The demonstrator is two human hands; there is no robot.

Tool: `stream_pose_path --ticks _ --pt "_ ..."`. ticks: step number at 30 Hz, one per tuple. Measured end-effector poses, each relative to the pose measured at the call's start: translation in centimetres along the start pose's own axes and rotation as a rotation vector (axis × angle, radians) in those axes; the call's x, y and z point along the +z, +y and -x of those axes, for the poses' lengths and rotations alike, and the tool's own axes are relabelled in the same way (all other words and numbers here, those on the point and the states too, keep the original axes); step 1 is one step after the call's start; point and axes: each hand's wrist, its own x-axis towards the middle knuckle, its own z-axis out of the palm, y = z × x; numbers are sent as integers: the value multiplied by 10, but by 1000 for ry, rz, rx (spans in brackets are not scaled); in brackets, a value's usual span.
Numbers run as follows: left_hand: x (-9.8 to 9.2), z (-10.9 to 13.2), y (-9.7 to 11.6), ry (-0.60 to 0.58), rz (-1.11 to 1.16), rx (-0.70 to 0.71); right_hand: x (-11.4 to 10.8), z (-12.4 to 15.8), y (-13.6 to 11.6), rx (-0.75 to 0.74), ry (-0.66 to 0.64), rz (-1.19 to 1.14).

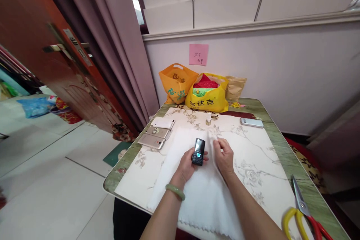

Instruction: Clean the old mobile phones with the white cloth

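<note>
My left hand (188, 165), a green bangle on its wrist, is closed around a small black mobile phone (198, 152) and holds it upright over a white cloth (202, 191) spread on the table. My right hand (224, 156) pinches a raised fold of that white cloth just to the right of the phone. The phone's face and round key point toward me.
Three phones (157, 133) lie in a row at the table's left edge, another phone (251, 122) at the far right. Orange (176, 82) and yellow (209, 95) bags stand at the back against the wall. Scissors (302, 210) lie at the near right corner. A door (42, 52) stands left.
</note>
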Motion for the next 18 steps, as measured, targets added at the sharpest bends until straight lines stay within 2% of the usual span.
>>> stream_pose_path --ticks 3,5,10,11,14,15,18 --pt "1 3 -3 1 -146 151 3 3 -5 -136 -332 -14" --pt "2 6 -3 8 -215 187 4 2 -3 -143 -408 5" --pt "4 6 -6 -41 -234 73 3 0 6 -15 -111 139" --pt "4 5 -7 -40 -224 75 3 1 5 -29 -128 141" --pt "3 2 -10 22 -166 90 3 2 1 -155 -300 99" --pt "3 2 -10 26 -152 92 2 2 0 -172 -307 101" --pt "3 2 -11 -39 -141 79 0 2 -2 -106 -128 180"
